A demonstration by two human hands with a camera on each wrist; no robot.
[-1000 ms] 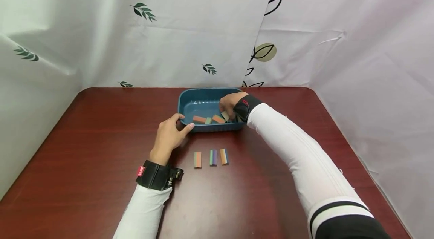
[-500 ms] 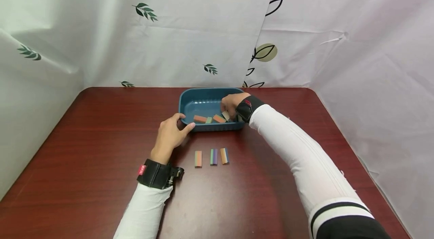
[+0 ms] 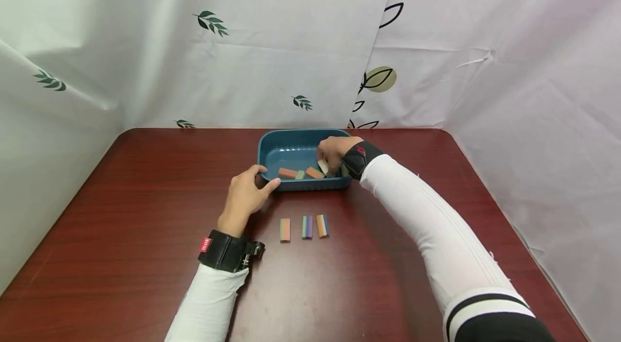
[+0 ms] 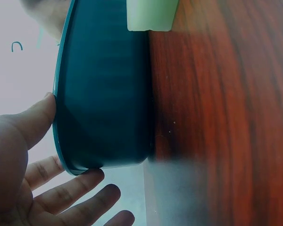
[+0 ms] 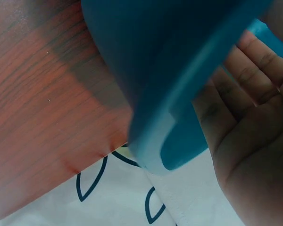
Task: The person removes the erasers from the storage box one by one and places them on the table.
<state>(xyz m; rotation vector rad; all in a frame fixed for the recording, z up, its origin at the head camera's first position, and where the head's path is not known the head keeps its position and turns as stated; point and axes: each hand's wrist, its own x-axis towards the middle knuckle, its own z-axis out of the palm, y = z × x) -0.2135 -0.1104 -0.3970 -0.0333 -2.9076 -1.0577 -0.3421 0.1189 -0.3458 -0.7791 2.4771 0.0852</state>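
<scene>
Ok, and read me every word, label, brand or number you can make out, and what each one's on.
No text is legible.
Red tag on the black left wristband: white lettering, too small to read.
Red mark on the black right wristband: too small to tell if it's lettering.
Three striped blocks, blue tray: no lettering visible.

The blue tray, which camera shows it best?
The head view shows the blue tray almost whole, inside included, though the right hand hides part. The left wrist view shows mostly its outer wall; the right wrist, a cropped corner.
</scene>
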